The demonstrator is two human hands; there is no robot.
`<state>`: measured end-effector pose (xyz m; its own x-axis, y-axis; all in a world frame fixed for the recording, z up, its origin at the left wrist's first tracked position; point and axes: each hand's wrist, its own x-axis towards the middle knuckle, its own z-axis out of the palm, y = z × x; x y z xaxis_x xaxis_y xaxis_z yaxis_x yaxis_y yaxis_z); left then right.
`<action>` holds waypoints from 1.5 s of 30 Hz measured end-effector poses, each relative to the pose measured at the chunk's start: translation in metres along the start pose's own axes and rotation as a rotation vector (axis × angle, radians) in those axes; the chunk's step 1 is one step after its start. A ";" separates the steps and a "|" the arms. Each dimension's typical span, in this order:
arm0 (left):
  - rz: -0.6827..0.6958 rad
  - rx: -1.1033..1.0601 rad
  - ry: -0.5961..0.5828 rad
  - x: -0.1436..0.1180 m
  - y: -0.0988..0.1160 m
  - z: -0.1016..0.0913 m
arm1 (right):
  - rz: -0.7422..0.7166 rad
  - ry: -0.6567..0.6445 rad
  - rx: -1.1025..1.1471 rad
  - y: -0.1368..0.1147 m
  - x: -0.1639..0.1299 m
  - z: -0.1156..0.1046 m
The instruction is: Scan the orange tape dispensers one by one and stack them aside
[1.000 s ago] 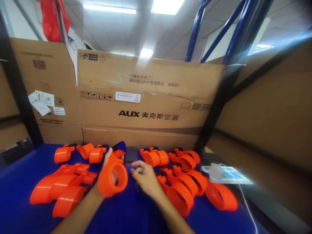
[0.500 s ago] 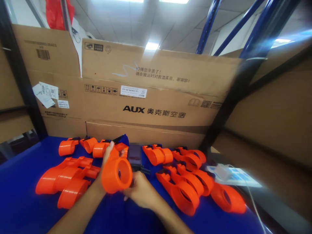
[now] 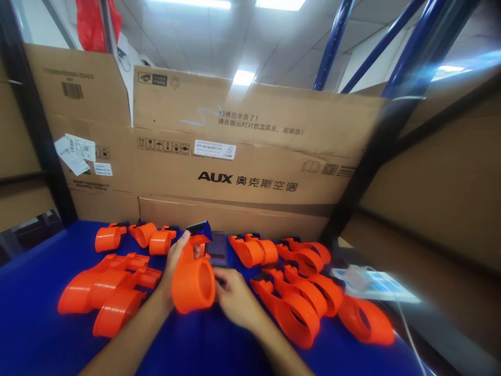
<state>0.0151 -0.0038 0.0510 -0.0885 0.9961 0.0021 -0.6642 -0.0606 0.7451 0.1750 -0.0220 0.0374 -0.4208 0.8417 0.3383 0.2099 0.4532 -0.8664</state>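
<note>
My left hand (image 3: 178,263) is closed around an orange plastic tape dispenser (image 3: 191,287), its round hub towards me and its dark blue head tilted up at the far end. My right hand (image 3: 235,295) is curled beside the hub's right edge, fingertips pinched together. Whatever sits in that pinch is too small or hidden to make out. Just behind the held dispenser lies a dark flat tray or box (image 3: 219,249), partly covered by it.
Orange dispenser bodies (image 3: 113,287) without dark heads lie at left. Dispensers with dark parts line the back (image 3: 107,238) and the right (image 3: 297,313). A cardboard wall (image 3: 250,203) closes off the blue table (image 3: 31,313); a white-blue sheet (image 3: 387,284) and cable lie right.
The held dispenser has shifted slightly right and turned, its blue head moving right. My right hand has come away from the dark tray area, up against the hub's side.
</note>
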 end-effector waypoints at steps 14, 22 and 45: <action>0.282 0.545 -0.134 -0.001 -0.025 0.004 | -0.065 0.328 -0.157 -0.002 0.005 -0.035; 0.162 0.489 -0.235 -0.004 -0.028 0.007 | -0.135 0.429 -0.421 0.003 0.003 -0.031; 0.113 0.566 -0.228 -0.003 -0.040 0.000 | -0.168 0.272 -0.436 0.001 -0.001 -0.031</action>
<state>0.0416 -0.0044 0.0209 0.0674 0.9780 0.1972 -0.1573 -0.1848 0.9701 0.2030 -0.0134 0.0479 -0.2483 0.7662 0.5926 0.5306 0.6195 -0.5786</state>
